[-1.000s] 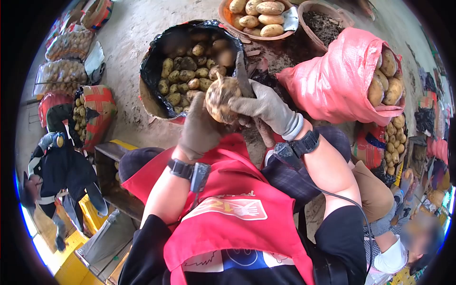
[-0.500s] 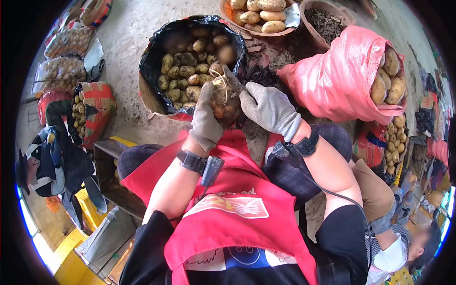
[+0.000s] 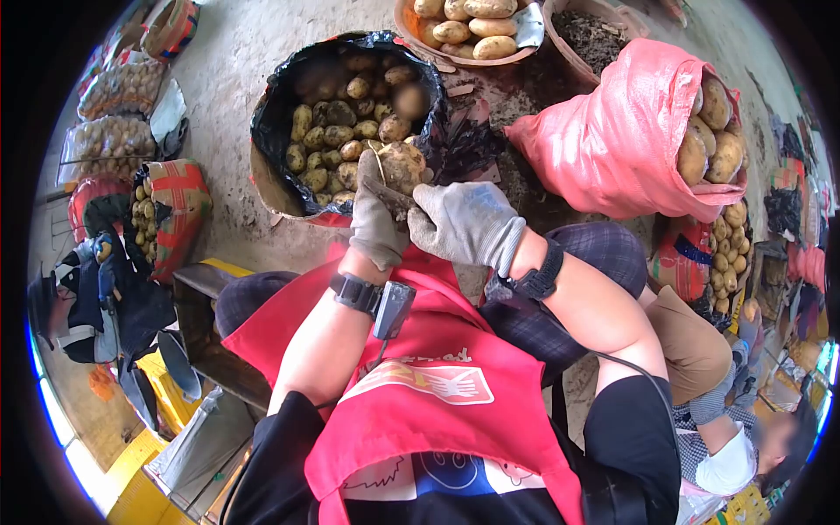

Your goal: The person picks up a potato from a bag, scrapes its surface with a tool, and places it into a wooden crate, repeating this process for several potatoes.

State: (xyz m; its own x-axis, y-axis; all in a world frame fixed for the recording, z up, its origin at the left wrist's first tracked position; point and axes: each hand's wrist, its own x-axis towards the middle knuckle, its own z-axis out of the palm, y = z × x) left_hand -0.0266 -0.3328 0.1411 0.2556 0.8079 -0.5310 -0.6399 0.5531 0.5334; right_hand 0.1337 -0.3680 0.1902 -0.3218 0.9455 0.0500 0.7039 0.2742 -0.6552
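My left hand (image 3: 376, 219), in a grey work glove, is closed around the lower left side of a large, dirt-marked potato (image 3: 403, 168). A pale string-like strand hangs at the potato's left side. My right hand (image 3: 462, 220), also gloved, grips what looks like a short flat-bladed knife (image 3: 390, 196). Its dull blade lies below the potato, pointing toward my left hand; the handle is hidden in the glove. Just beyond both hands stands a round container (image 3: 262, 175) lined with black plastic, with many small potatoes (image 3: 339, 136) inside.
A pink sack (image 3: 604, 144) of large potatoes lies to the right. At the back are a tub (image 3: 411, 37) of potatoes and a bucket (image 3: 560, 54) of dark soil-like matter. Filled sacks (image 3: 179, 206) stand left. Another person (image 3: 700, 359) sits at lower right.
My right hand has moved left and down toward my body, bringing the blade from the potato's upper right to below it. More of the potato's pale right side now shows.
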